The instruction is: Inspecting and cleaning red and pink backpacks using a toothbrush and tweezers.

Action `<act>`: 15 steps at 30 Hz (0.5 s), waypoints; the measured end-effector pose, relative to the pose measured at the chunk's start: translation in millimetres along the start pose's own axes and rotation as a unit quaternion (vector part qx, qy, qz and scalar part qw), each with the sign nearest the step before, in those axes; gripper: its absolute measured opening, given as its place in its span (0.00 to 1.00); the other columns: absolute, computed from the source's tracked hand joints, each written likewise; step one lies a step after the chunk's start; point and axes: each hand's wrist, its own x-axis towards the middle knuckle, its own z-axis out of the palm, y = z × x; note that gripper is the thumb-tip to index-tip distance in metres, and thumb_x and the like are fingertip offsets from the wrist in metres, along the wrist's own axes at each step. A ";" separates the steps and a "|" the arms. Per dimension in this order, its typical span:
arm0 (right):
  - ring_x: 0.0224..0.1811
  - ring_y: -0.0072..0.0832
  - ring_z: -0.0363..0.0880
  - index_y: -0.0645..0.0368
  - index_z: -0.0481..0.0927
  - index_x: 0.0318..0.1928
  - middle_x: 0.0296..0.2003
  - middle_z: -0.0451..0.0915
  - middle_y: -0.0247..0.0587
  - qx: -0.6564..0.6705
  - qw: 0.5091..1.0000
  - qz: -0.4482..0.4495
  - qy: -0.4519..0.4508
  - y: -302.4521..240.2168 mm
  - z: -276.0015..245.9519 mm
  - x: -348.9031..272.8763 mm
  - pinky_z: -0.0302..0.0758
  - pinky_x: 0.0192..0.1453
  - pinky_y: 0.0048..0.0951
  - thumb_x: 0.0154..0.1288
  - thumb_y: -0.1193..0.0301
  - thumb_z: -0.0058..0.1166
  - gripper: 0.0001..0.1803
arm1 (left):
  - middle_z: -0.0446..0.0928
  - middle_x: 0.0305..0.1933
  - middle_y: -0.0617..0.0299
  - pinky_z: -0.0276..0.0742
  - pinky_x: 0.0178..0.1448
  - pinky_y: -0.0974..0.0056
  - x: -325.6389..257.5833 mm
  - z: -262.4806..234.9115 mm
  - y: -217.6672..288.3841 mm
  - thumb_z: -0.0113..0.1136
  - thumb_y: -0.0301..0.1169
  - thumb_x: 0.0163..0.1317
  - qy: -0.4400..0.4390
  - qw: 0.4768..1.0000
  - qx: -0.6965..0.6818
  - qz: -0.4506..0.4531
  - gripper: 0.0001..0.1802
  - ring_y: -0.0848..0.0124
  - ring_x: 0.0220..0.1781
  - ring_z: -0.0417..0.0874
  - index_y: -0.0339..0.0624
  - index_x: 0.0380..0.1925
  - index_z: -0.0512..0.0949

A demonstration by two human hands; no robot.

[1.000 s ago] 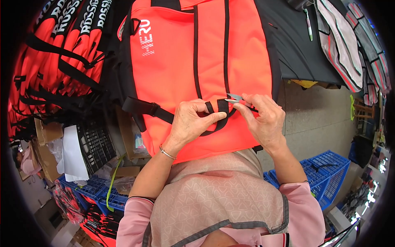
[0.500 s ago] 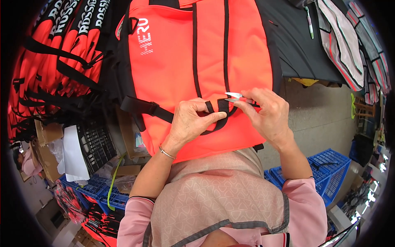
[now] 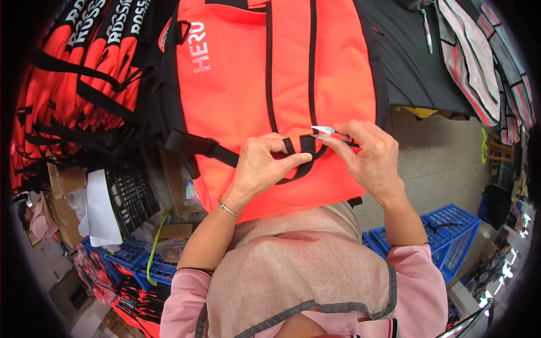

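A bright orange bag (image 3: 236, 101) with black trim lies in front of me, its lower edge against my body. My left hand (image 3: 262, 169) pinches a black webbing strap loop (image 3: 307, 147) on the bag's face, thumb laid across it. My right hand (image 3: 369, 158) holds small silver thread snips (image 3: 322, 132), their blades pointing left just above the loop. A thin metal bracelet circles my left wrist.
A pile of more orange and black bags (image 3: 73, 96) lies at the left. Dark fabric pieces (image 3: 417, 62) hang at the upper right. A black crate (image 3: 132, 197) and cardboard boxes (image 3: 65, 180) stand lower left, blue plastic crates (image 3: 451, 234) lower right.
My right hand has shifted slightly up and right, bringing the snips' blades over the strap loop. My left hand keeps its pinch on the strap.
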 end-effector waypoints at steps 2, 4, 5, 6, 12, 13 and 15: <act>0.21 0.30 0.78 0.56 0.80 0.31 0.20 0.78 0.33 -0.003 1.000 -0.001 -0.005 -0.6 -0.8 0.0 0.71 0.21 0.34 0.54 0.62 0.70 0.14 | 0.78 0.22 0.63 0.74 0.31 0.68 0.1 -1.5 4.1 0.76 0.33 0.50 -0.003 1.000 0.007 -0.004 0.13 0.79 0.24 0.76 0.39 0.33 0.88; 0.21 0.31 0.78 0.56 0.80 0.30 0.20 0.78 0.34 -0.005 1.000 -0.004 -0.007 0.4 -0.7 0.2 0.70 0.21 0.35 0.55 0.62 0.70 0.14 | 0.78 0.22 0.63 0.74 0.31 0.68 0.0 -2.6 4.6 0.76 0.33 0.50 -0.005 1.000 0.015 -0.007 0.13 0.78 0.24 0.75 0.39 0.33 0.88; 0.21 0.31 0.78 0.56 0.79 0.30 0.20 0.77 0.34 -0.007 1.000 -0.007 -0.009 0.7 -0.6 0.3 0.70 0.21 0.35 0.55 0.62 0.70 0.14 | 0.78 0.23 0.65 0.73 0.31 0.69 0.0 -2.9 3.4 0.77 0.32 0.50 -0.011 1.000 0.014 -0.015 0.13 0.80 0.25 0.75 0.39 0.34 0.88; 0.21 0.31 0.78 0.56 0.79 0.30 0.20 0.77 0.34 -0.007 1.000 -0.007 -0.009 0.5 -0.7 0.5 0.70 0.21 0.35 0.55 0.62 0.70 0.14 | 0.79 0.25 0.66 0.73 0.32 0.71 0.0 -3.0 2.6 0.77 0.30 0.49 -0.018 0.999 0.014 -0.022 0.13 0.81 0.27 0.76 0.40 0.36 0.88; 0.22 0.33 0.79 0.57 0.80 0.31 0.21 0.78 0.38 0.001 0.999 0.024 -0.041 1.8 1.1 2.1 0.72 0.24 0.33 0.56 0.62 0.69 0.14 | 0.78 0.22 0.63 0.74 0.31 0.68 0.7 -2.2 4.0 0.76 0.32 0.50 -0.006 1.000 0.011 -0.010 0.12 0.78 0.24 0.76 0.39 0.33 0.88; 0.23 0.30 0.80 0.58 0.80 0.32 0.23 0.80 0.39 0.065 0.995 0.060 -0.055 5.3 4.8 1.5 0.73 0.25 0.30 0.57 0.63 0.69 0.13 | 0.78 0.22 0.63 0.74 0.31 0.68 1.0 -2.0 3.0 0.76 0.32 0.50 -0.006 1.000 0.011 -0.010 0.12 0.78 0.24 0.76 0.39 0.33 0.88; 0.24 0.27 0.81 0.59 0.81 0.34 0.25 0.82 0.39 0.127 0.985 0.095 -0.068 12.3 14.3 -0.6 0.73 0.27 0.27 0.59 0.64 0.68 0.13 | 0.78 0.22 0.64 0.73 0.31 0.69 2.1 -1.9 -0.4 0.76 0.33 0.51 -0.011 1.000 -0.007 -0.021 0.12 0.80 0.24 0.75 0.39 0.33 0.88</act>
